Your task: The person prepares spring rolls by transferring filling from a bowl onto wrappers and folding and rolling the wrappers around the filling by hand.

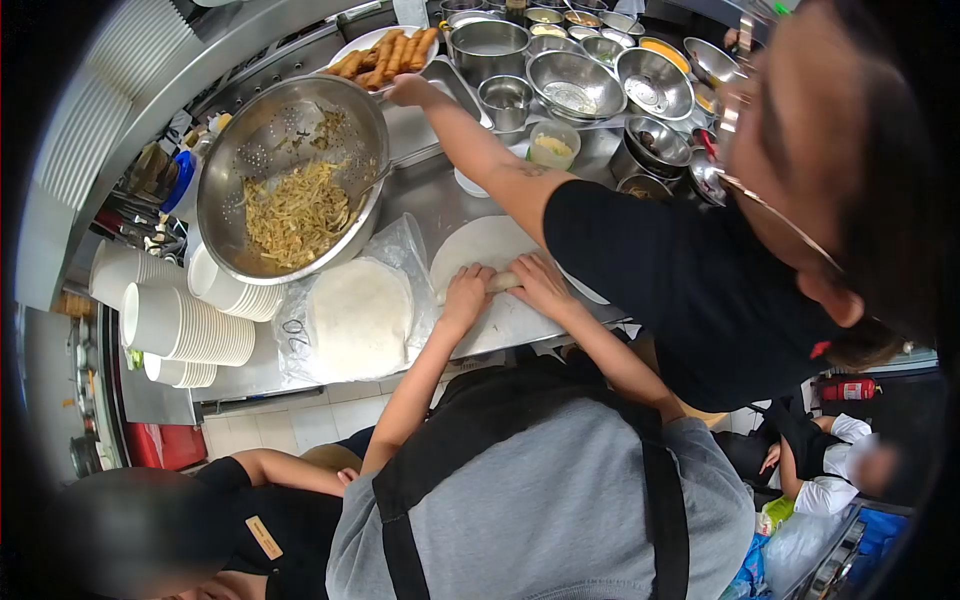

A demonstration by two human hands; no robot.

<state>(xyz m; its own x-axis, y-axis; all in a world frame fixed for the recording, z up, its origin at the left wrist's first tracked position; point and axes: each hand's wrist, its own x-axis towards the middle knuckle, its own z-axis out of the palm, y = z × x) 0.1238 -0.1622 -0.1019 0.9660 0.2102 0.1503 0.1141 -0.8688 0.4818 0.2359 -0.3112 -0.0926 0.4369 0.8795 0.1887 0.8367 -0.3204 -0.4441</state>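
Observation:
My left hand (468,297) and my right hand (542,286) rest side by side on a partly rolled spring roll (502,282), with fingers curled over it. Under and beyond the roll spreads the round pale wrapper (478,243) on the steel counter. To the left, a stack of round wrappers (360,312) sits on a clear plastic bag. Behind that stack stands a large metal colander (222,190), tilted, holding shredded filling (300,215) and a spoon-like utensil handle (380,174).
A co-worker's arm (480,150) reaches across from the right to a plate of fried rolls (388,55). Stacked white paper tubs (190,325) stand at the left. Metal bowls (575,85) and a steel pot (488,45) fill the back. Other people stand close by.

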